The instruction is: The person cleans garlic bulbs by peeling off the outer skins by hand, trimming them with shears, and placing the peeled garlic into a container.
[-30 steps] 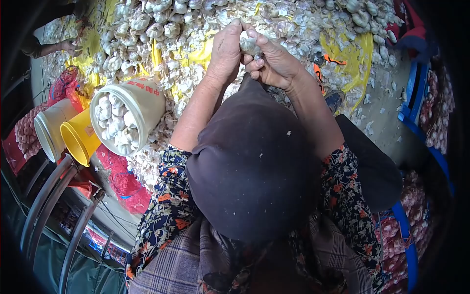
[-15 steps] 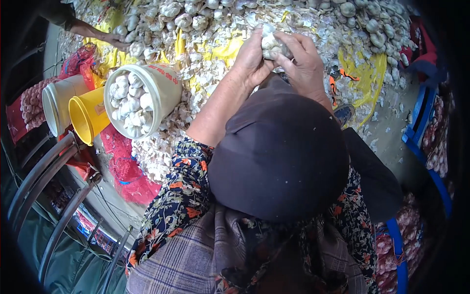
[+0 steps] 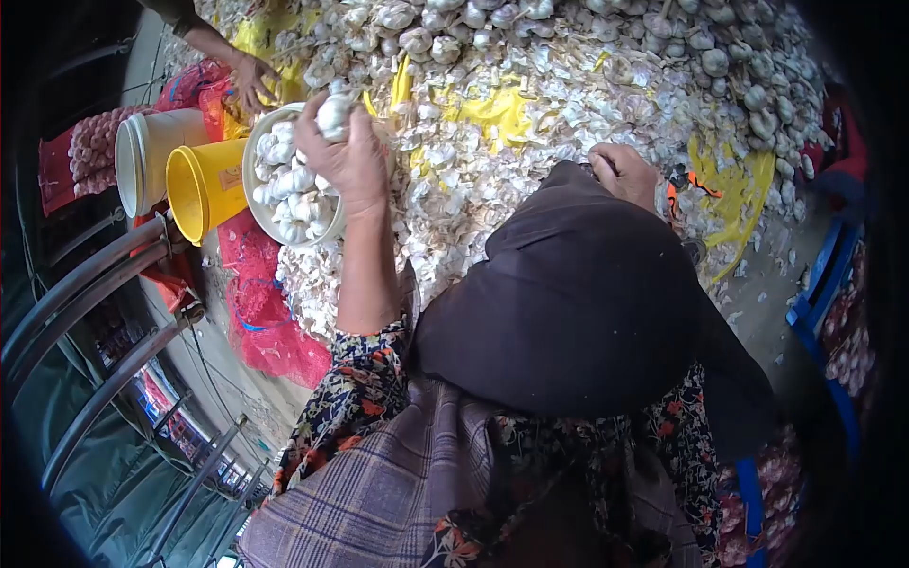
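My left hand (image 3: 348, 151) grips a pale garlic bulb (image 3: 333, 116) between thumb and fingers, over the right part of a white bucket (image 3: 250, 189) full of cleaned bulbs (image 3: 295, 178). On the right, my right hand (image 3: 625, 174) is curled closed beside the dark head covering (image 3: 578, 293); whatever it may hold is hidden. Garlic skins (image 3: 473, 204) lie beneath and between the two hands.
Another person's hand (image 3: 254, 78) reaches in behind the bucket. Left stand a yellow bucket (image 3: 205, 185) and another white bucket (image 3: 161, 151). Unpeeled bulbs (image 3: 715, 62) are heaped at the back. Red netting (image 3: 270, 322) and metal bars (image 3: 80, 275) lie nearer.
My hands have parted. The left has carried the bulb leftward to the white bucket, and the right has closed, staying at the right. The other person's hand has opened out near the bucket.
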The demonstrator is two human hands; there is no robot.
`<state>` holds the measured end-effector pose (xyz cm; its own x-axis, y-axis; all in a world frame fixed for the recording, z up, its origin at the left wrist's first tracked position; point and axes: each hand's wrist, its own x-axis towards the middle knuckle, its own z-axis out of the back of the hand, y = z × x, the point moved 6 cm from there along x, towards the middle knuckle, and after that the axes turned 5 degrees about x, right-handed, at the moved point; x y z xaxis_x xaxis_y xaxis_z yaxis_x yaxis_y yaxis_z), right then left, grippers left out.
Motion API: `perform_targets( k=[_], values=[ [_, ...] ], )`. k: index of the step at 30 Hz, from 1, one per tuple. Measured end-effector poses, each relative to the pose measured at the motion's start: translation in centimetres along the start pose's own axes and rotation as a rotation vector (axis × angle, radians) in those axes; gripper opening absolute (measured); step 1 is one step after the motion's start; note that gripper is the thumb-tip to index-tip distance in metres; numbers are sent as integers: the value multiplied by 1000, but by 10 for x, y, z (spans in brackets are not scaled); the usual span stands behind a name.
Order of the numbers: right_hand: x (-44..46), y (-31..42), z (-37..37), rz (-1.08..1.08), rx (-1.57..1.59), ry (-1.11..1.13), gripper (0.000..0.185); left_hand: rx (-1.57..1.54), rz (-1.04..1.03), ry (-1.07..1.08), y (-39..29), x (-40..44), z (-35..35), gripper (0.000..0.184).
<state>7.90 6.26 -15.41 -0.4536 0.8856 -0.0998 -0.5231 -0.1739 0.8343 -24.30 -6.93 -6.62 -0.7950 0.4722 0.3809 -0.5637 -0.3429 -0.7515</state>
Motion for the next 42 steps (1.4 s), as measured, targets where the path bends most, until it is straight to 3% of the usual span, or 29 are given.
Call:
perform_targets(
  k=[1, 3, 4, 5, 6, 7, 9, 10, 11, 12, 14, 15, 17, 19, 21, 23, 25, 26, 28, 30, 32, 33, 35, 37, 42],
  values=[
    [-7, -9, -2, -23, 94, 13, 13, 89, -63, -119, 7, 14, 31, 36],
    [-18, -20, 0, 39, 2, 21, 16, 588, -173, -229, 19, 31, 76, 36],
    [-20, -31, 3, 11, -54, -25, 18, 811, -196, -159, 54, 42, 89, 38],
    [-20, -42, 7, -14, -102, -68, 20, 924, -172, 46, 106, 53, 96, 42],
    [-14, -56, 14, -26, -112, -80, 20, 799, -37, 265, 137, 59, 93, 47],
    [-3, -79, 19, -158, -139, -53, 22, 646, 279, 342, 144, 57, 90, 49],
    [21, -110, 24, -301, -162, -27, 25, 1073, 343, 185, 108, 52, 86, 48],
    [38, -116, 31, -361, -138, -54, 26, 1072, 338, 194, 97, 48, 72, 48],
    [55, -122, 35, -419, -112, -82, 27, 1210, 40, 49, 70, 48, 58, 44],
    [76, -118, 36, -335, -112, -128, 26, 1323, -268, -103, 41, 42, 41, 39],
    [115, -105, 25, -123, -203, -288, 23, 911, -568, 23, 5, 28, -9, 28],
    [131, -96, 18, 10, -292, -400, 22, 710, -545, 174, -12, 16, -43, 22],
    [155, -100, -4, 57, -404, -357, 21, 408, -499, 424, -16, -10, -110, 19],
    [173, -106, -13, 99, -514, -317, 19, 310, -330, 681, -22, -36, -177, 32],
    [177, -129, -17, -43, -274, -69, 17, 172, -136, 877, -22, -64, -233, 45],
    [152, -105, 4, -110, -49, -127, 19, 119, -245, 975, -29, -90, -276, 59],
    [117, -82, 20, -294, 242, -119, 24, -119, 3, 1265, -28, -122, -307, 59],
    [102, -82, 25, -304, 231, -133, 24, -498, 443, 1338, -34, -137, -304, 54],
    [75, -90, 29, -308, 644, -127, 38, -534, 492, 1334, -48, -149, -290, 51],
    [45, -113, 72, -417, 538, -315, 56, -552, 548, 1322, -53, -155, -277, 48],
    [21, -157, 106, -497, -268, -310, 81, -544, 647, 1335, -50, -158, -270, 47],
    [6, -176, 108, -497, -267, -310, 81, -537, 747, 1343, -48, -162, -266, 45],
    [-19, -212, 103, -607, -752, -26, 97, -563, 777, 1325, -57, -162, -264, 44],
    [-30, -220, 106, -587, -783, 52, 95, -549, 731, 1454, -64, -166, -268, 41],
    [-34, -224, 95, -613, -772, 266, 88, -480, 585, 1488, -72, -167, -274, 51]
  ],
)
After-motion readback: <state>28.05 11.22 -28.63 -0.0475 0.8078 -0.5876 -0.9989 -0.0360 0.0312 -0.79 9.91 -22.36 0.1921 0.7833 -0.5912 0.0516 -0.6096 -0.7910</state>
